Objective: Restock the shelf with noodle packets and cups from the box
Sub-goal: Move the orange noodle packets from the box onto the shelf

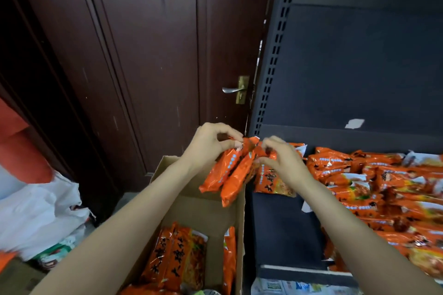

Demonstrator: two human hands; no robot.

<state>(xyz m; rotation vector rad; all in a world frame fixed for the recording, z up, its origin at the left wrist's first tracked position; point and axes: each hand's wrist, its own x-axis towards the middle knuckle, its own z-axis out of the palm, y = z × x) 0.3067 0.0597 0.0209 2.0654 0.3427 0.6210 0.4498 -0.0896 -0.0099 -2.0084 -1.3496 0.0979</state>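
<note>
At centre frame, above the open box (191, 201), left hand (208, 143) and right hand (280, 158) pinch the top edges of orange noodle packets (230, 172), beside the dark shelf (282, 223) stocked at right.

The dark shelf (282, 218) lies bare along its left strip, open to reach from above. Stacked orange noodle packets (374, 189) crowd its right side. The cardboard box (191, 199) stands against the shelf's left edge, its far half bare, with packets in the box (177, 261) filling the near half. A brown door (143, 55) closes off the back.
</note>
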